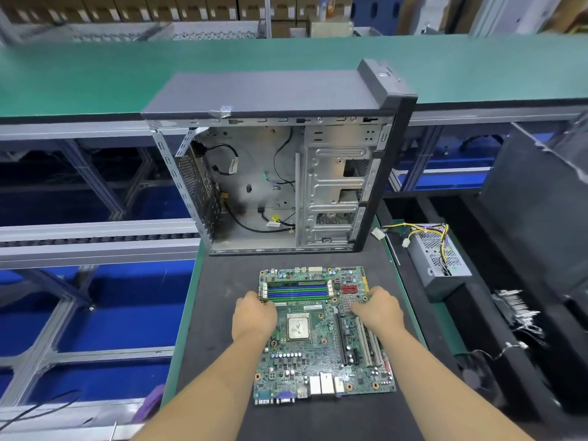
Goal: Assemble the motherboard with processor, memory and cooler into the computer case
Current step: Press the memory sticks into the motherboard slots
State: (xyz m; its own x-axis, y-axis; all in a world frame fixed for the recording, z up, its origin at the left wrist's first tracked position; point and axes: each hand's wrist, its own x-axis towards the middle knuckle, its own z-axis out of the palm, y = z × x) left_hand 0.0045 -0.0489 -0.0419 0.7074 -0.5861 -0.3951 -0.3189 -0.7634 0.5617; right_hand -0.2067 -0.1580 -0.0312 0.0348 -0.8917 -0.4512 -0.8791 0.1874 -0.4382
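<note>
Both hands, left (pixel 254 316) and right (pixel 377 308), grip the board (pixel 321 354) edges; flexing it could crack traces, bare CPU (pixel 299 327) exposed.

A dark mat (pixel 222 329) covers the green-edged workbench (pixel 187 300); on it, at the far end, a computer case (pixel 276 173) stands upright, its open side facing us; nearer, the motherboard (pixel 321 342) lies flat on the mat, just in front of the case, its port edge towards us.
</note>
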